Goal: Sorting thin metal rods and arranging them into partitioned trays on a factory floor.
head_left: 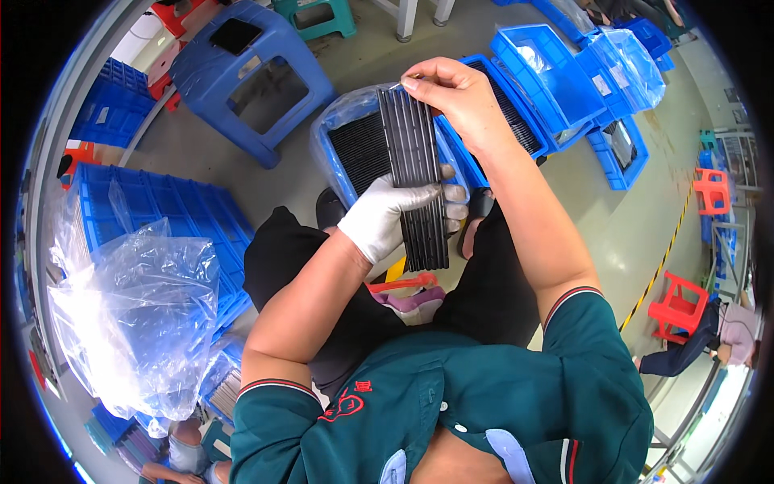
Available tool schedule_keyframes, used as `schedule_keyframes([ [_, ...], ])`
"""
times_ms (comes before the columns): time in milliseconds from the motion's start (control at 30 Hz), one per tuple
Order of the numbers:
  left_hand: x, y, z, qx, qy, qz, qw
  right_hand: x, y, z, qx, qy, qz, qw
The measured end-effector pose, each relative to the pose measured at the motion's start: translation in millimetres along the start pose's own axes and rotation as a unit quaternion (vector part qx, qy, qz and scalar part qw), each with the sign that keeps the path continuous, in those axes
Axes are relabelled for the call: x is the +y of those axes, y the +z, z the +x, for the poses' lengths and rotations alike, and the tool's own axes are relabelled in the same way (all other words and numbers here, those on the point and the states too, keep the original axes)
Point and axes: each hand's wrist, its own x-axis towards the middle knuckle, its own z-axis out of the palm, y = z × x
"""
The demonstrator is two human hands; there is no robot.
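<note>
A stack of black ribbed strips (418, 181) was gripped upright above the lap by the gloved left hand (389, 216) while its top was pinched by the bare right hand (447, 95), apparently mid-inspection, so steady support seemed needed for separating one strip.

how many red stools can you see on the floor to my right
2: one red stool by the yellow floor line at lower right, another red stool farther off near the right edge. More may be hidden beyond the rim.
</note>
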Motion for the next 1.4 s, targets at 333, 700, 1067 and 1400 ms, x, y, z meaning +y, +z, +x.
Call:
schedule_keyframes([
  [333,0,-3,0,0.0,0.006,0.012,1.0,2,7,1,0.025,-0.007,-0.003,1.0],
  [700,0,-4,-1,0.006,0.008,0.013,1.0,0,12,0,0.013,-0.023,0.038,0.999],
  [1067,2,-2,-3,0.024,0.014,0.03,0.999,-4,12,0,0.041,-0.005,0.026,0.999],
  [1400,16,-7,-4,0.061,0.086,-0.038,0.994,-18,2,-18,0.034,-0.011,-0.013,0.999],
])
